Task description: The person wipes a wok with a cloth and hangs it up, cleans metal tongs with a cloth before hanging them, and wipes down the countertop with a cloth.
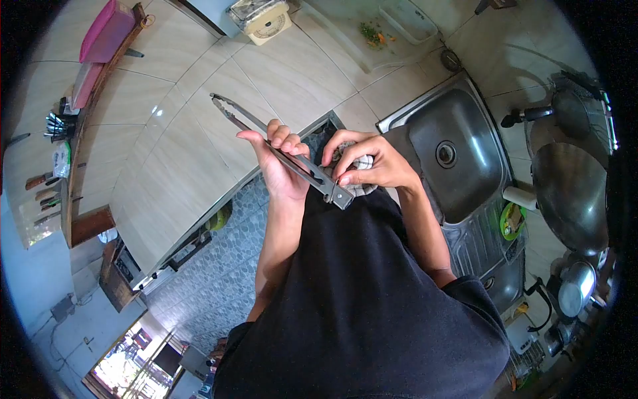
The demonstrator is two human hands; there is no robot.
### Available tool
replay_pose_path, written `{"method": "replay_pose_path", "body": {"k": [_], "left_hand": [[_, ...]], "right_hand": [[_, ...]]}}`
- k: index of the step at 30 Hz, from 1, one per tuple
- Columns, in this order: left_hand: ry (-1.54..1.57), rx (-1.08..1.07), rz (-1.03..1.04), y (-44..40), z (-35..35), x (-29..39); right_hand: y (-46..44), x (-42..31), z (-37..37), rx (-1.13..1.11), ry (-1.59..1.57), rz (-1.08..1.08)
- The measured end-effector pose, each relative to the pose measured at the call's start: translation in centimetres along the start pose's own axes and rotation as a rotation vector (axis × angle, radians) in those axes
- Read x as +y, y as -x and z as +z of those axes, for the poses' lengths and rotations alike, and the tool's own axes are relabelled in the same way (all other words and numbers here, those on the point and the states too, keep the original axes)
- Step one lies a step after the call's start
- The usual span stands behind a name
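Observation:
My left hand [284, 163] is closed round the arms of a pair of metal tongs [302, 171], palm up, with the thumb stretched out along one side. The scalloped tips of the tongs point to the upper left, and the hinge end lies in front of my dark shirt. In my right hand [382, 163] is a bunched checked cloth [362, 161], partly covered by the fingers. The thumb and fingers with the cloth are beside the hinge end of the tongs; whether they touch the metal I cannot tell.
A steel sink [475, 153] lies to the right, with a green dish [512, 221] on its drainer side. A large wok [571, 196] stands further right. On the tiled counter are a kitchen scale [262, 20] and a clear tray [412, 23] with chopped vegetables [373, 34].

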State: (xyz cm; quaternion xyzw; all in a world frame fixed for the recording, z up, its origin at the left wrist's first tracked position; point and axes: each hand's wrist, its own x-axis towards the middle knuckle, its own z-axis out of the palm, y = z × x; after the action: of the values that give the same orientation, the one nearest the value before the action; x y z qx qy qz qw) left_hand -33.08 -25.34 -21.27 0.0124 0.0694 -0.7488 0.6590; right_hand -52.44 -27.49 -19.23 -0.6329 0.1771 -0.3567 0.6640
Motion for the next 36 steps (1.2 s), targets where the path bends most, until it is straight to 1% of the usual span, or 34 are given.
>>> {"method": "replay_pose_path", "body": {"k": [3, 6, 7, 8, 9, 11, 15, 17, 18, 19, 20, 21, 22, 24, 25, 27, 28, 30, 31, 32, 34, 36], "left_hand": [[-0.019, 0.005, 0.014, 0.0, -0.1, -0.2], [-0.058, 0.063, 0.051, -0.2, -0.3, -0.4], [-0.069, 0.106, 0.067, -0.3, -0.3, -0.5], [-0.081, 0.15, 0.083, -0.3, -0.4, -0.6], [-0.081, 0.15, 0.081, -0.3, -0.6, -0.7], [-0.259, 0.287, 0.163, -0.3, -1.1, -0.9], [-0.149, 0.343, 0.107, -0.1, -0.9, -1.2], [-0.254, 0.237, 0.047, 0.1, -0.5, -1.4], [-0.277, 0.123, -0.002, 0.3, -0.7, -1.3], [-0.275, 0.123, -0.002, 0.4, -0.3, -1.6], [-0.271, 0.159, 0.043, 0.4, 0.4, -2.1], [-0.267, 0.196, 0.087, 0.5, 0.8, -2.5], [-0.267, 0.195, 0.088, 0.6, 1.0, -2.6], [-0.371, 0.096, 0.175, 0.8, 1.1, -2.8], [-0.373, 0.096, 0.173, 0.9, 1.0, -2.7], [-0.429, -0.13, 0.25, 1.0, 0.8, -2.2], [-0.524, -0.195, 0.268, 1.0, 1.1, -2.2], [-0.519, -0.326, 0.271, 0.9, 0.9, -1.8], [-0.524, -0.274, 0.274, 1.0, 1.4, -2.1], [-0.525, -0.274, 0.271, 0.9, 1.3, -2.3], [-0.534, -0.382, 0.289, 0.6, 1.0, -2.8], [-0.597, -0.339, 0.291, 0.9, 0.8, -3.5]], "right_hand": [[0.1, -0.4, -0.1, 0.024, 0.027, -0.02], [0.3, -0.7, -0.3, 0.079, 0.019, -0.046], [0.4, -0.7, -0.3, 0.11, -0.011, -0.046], [0.4, -0.6, -0.4, 0.13, 0.024, -0.067], [0.3, -0.6, -0.5, 0.148, 0.039, -0.068], [0.3, -0.6, -0.5, 0.198, 0.061, -0.067], [0.3, -0.5, -0.7, 0.231, 0.092, -0.05], [0.8, 0.0, -1.3, 0.253, 0.023, -0.08], [1.0, 0.0, -1.3, 0.312, -0.027, -0.055], [1.2, -0.1, -1.3, 0.357, -0.091, -0.048], [1.4, -0.1, -1.4, 0.402, -0.155, -0.041], [1.6, 0.1, -1.6, 0.428, -0.13, -0.039], [1.7, 0.0, -1.8, 0.427, -0.13, -0.039], [1.9, 0.0, -2.0, 0.432, -0.189, -0.034], [2.1, 0.2, -2.0, 0.431, -0.194, -0.027], [2.3, 0.4, -1.8, 0.381, -0.192, -0.051], [2.5, 0.8, -1.9, 0.316, -0.139, -0.072], [2.7, 1.7, -1.2, 0.233, -0.084, -0.155], [2.6, 1.9, -0.6, 0.221, -0.001, -0.161], [2.4, 2.0, -0.2, 0.216, 0.054, -0.209], [1.8, 1.9, 1.1, 0.242, 0.057, -0.29], [1.6, 2.5, 2.1, 0.293, 0.021, -0.333]]}}
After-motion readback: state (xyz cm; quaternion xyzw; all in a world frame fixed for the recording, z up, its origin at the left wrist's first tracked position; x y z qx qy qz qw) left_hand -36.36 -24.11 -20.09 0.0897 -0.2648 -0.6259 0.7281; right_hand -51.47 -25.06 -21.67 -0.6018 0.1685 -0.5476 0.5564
